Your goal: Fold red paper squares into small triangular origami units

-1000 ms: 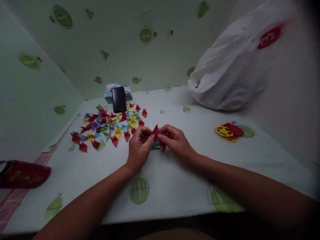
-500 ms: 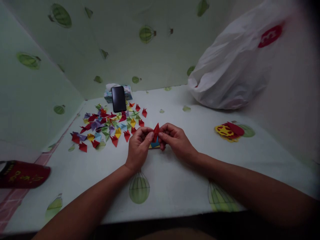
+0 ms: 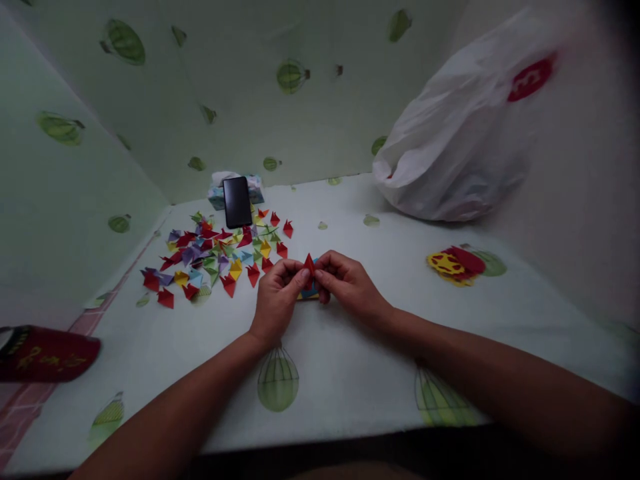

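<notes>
Tilting red paper (image 3: 309,264) straighter, pinching it between left grip (image 3: 278,297) and right grip (image 3: 353,285); seemingly mid-fold, probably needing creasing next.

Open to pass on the table (image 3: 345,380) between the forearms, and beyond the hands up a broad strip toward the back wall. Blocked past the left hand (image 3: 277,300) by scattered folded papers (image 3: 223,264), then by the phone (image 3: 237,202) propped against the tissue box (image 3: 257,190). Roomy beside the right hand (image 3: 353,287) as far as the flat paper cutouts (image 3: 456,265) (low enough to cross over). Barred at back right by the bulky white bag (image 3: 450,153).
</notes>
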Action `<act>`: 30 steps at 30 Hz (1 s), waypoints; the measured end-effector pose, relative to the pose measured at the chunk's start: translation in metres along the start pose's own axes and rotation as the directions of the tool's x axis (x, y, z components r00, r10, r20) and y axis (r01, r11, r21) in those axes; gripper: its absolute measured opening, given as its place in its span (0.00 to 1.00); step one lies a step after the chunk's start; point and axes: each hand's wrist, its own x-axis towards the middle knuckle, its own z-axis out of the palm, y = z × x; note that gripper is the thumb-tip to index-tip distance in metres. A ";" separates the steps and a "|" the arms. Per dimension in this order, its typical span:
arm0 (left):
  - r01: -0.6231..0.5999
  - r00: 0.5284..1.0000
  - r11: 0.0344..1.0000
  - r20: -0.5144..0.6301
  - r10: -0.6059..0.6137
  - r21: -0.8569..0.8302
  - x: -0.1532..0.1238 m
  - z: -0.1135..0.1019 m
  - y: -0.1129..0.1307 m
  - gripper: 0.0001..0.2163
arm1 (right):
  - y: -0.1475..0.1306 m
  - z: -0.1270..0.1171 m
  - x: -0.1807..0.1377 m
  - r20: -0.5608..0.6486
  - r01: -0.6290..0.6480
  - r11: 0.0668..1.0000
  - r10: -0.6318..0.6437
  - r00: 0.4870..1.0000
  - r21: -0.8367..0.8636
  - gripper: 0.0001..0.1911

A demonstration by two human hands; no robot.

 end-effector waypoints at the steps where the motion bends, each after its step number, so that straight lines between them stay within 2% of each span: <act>1: 0.005 1.000 1.000 0.001 -0.005 -0.001 0.000 -0.001 0.000 0.07 | 0.000 0.000 0.000 0.000 -0.001 1.000 0.001 1.000 -0.002 0.07; 8: -0.026 0.999 0.997 0.040 0.023 0.075 0.000 -0.002 0.001 0.05 | 0.000 -0.003 0.002 -0.018 0.012 1.000 -0.011 1.000 0.022 0.08; 12: -0.199 0.980 0.946 0.054 0.191 0.257 -0.001 -0.004 0.006 0.02 | -0.002 -0.004 0.003 0.030 0.040 0.991 -0.044 0.999 0.124 0.07; 14: -0.348 0.936 0.859 0.092 0.339 0.376 -0.001 -0.005 0.010 0.00 | -0.001 -0.005 0.004 0.068 0.036 0.978 -0.051 0.996 0.206 0.08; 16: -0.480 0.870 0.748 0.144 0.471 0.457 -0.002 -0.006 0.014 0.02 | 0.001 -0.006 0.004 0.122 0.002 0.957 -0.039 0.992 0.288 0.10; 18: -0.556 0.817 0.672 0.171 0.551 0.489 -0.003 -0.006 0.018 0.03 | 0.001 -0.007 0.005 0.180 -0.043 0.938 -0.021 0.983 0.344 0.11; 20: -0.581 0.798 0.650 0.183 0.575 0.490 -0.003 -0.006 0.020 0.04 | 0.000 -0.008 0.006 0.218 -0.067 0.930 -0.015 0.976 0.363 0.12; 26: -0.580 0.810 0.690 0.212 0.547 0.433 -0.002 -0.007 0.018 0.06 | 0.000 -0.012 0.008 0.224 -0.055 0.936 -0.026 0.974 0.347 0.11; 30: -0.507 0.857 0.756 0.146 0.494 0.415 -0.002 -0.008 0.014 0.07 | 0.002 -0.013 0.009 0.229 -0.060 0.952 -0.011 0.973 0.302 0.11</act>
